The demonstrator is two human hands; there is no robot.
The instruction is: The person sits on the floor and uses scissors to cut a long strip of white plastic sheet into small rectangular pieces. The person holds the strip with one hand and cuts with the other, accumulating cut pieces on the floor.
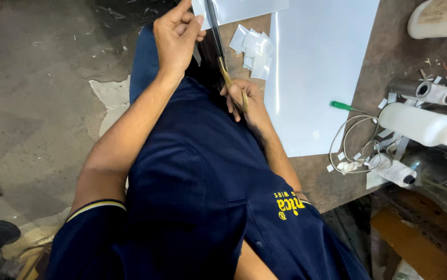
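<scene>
Seen from above, the left hand [177, 36] pinches a white sheet's [239, 9] edge taut beyond the surface [384, 57] while the right hand [246, 101], fingers pressed through scissors [223, 57], cuts it, with cut pieces [254, 49] piled beside.

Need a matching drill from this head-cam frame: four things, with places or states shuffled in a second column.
Things:
1. brass-handled scissors
2. pile of small white cut paper pieces
3. green-handled tool
4. white plastic bottle

Places or states:
A. lying on its side at the right of the bench
B. on the right edge of the large white sheet
C. held in the right hand
D. heaped on the brown bench between the white sheets

Pairs: 1-C, 2-D, 3-B, 4-A
</scene>
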